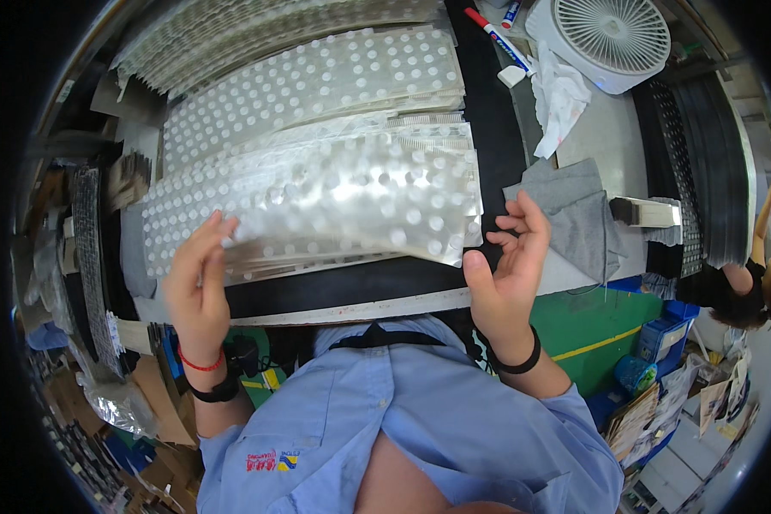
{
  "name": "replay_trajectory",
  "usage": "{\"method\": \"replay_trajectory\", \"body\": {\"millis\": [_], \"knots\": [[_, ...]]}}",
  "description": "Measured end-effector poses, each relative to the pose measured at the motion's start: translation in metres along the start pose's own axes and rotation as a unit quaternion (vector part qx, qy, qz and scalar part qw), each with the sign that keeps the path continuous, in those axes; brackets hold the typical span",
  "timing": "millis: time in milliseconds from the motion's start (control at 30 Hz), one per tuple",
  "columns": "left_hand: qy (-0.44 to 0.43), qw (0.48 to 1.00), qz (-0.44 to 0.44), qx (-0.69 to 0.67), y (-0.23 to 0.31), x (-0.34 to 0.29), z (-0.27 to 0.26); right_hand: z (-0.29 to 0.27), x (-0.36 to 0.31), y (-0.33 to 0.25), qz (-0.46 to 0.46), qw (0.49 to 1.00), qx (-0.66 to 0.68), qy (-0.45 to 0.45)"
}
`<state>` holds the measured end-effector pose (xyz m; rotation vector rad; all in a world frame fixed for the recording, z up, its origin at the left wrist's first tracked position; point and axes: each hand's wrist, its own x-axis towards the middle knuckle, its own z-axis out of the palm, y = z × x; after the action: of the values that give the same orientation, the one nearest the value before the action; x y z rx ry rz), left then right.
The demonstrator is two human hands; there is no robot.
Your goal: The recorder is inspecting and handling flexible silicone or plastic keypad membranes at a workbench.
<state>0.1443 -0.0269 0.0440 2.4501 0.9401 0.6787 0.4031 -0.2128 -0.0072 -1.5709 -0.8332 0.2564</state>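
Note:
A stack of clear plastic sheets with rows of round white dots (180,206) lies in front of me on a black mat. Its top sheet (343,197) is shiny and slightly blurred, with its near right corner bent down over the stack edge. Beside the near left edge is my left hand (201,291), somewhat smeared, its fingers apart; whether the fingertips touch the sheet is unclear. My right hand (510,274) stands just off the stack's right end, palm turned inward, fingers spread and nothing in them.
More dotted sheets (317,73) are piled behind. Toward the right lie a grey cloth (574,210), crumpled white tissue (561,98), a red-capped marker (497,38) and a white fan (608,38). Black sheets (711,146) stand far right, where another person (745,287) is visible.

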Motion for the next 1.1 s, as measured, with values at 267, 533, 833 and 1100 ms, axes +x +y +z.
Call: {"method": "replay_trajectory", "body": {"millis": [267,533,833,1100], "knots": [[0.074,0.983,-0.119,-0.12,-0.008,0.017,-0.011,-0.012,-0.019,-0.02,0.06,0.934,-0.023,-0.352],[-0.073,0.993,0.073,0.051,-0.003,-0.003,-0.006,0.01,-0.011,-0.033,-0.044,0.913,-0.115,-0.388],[-0.015,0.984,0.081,0.16,-0.017,-0.001,0.0,0.02,-0.007,-0.035,-0.08,0.903,-0.189,-0.379],[-0.005,0.984,0.093,0.152,-0.019,0.0,-0.005,0.027,-0.007,-0.033,-0.055,0.925,-0.151,-0.344]]}}
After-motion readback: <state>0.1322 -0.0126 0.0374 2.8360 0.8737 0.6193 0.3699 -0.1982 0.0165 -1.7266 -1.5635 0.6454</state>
